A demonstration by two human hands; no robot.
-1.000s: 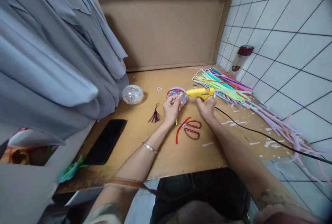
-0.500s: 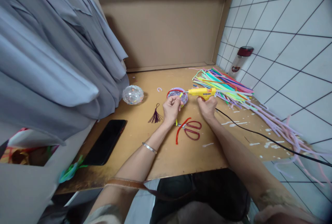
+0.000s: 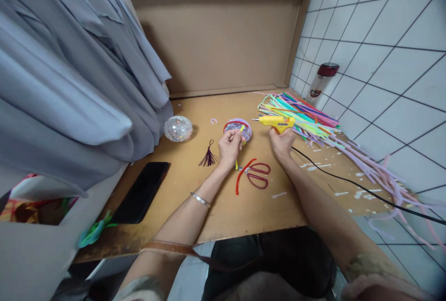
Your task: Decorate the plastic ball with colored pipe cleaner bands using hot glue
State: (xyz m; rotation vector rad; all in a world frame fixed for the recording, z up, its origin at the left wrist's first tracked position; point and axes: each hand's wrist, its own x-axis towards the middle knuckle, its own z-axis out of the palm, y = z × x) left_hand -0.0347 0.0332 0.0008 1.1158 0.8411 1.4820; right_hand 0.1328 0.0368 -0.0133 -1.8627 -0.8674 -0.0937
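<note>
Head view: round lilac piece [image 3: 235, 126] on the table [image 3: 195, 208], beyond the scissors [image 3: 251, 169] and slightly to their left, partly hidden behind the left hand [image 3: 229, 147]. Red band [image 3: 234, 123] already along its far side, so that part seemingly done. Yellow strip [image 3: 243, 128] pinched narrowly between left thumb and fingers, tip poking up before the lilac piece; by the look of it, not yet fixed there. More yellow below the fist, near the scissors' blades; cannot tell whether part of the same strip. Beyond the scissors and to their right, yellow glue gun [image 3: 277, 122] gripped in a closed right hand [image 3: 281, 143], nozzle pointing toward the lilac piece but apart from it. Gluing of the yellow apparently left to do; any glue on the strip too small to tell. Across the scissors near the pivot, loose red strip [image 3: 238, 182], unused so far as visible. Left of the scissors, dark tassel [image 3: 208, 157]; farther left and beyond, clear ball [image 3: 178, 128]; well left and nearer the front edge, black phone [image 3: 141, 193]. Beyond and right of the scissors, bundle of colored fuzzy sticks [image 3: 299, 113], plentiful; past that, red-lidded bottle [image 3: 319, 82].
</note>
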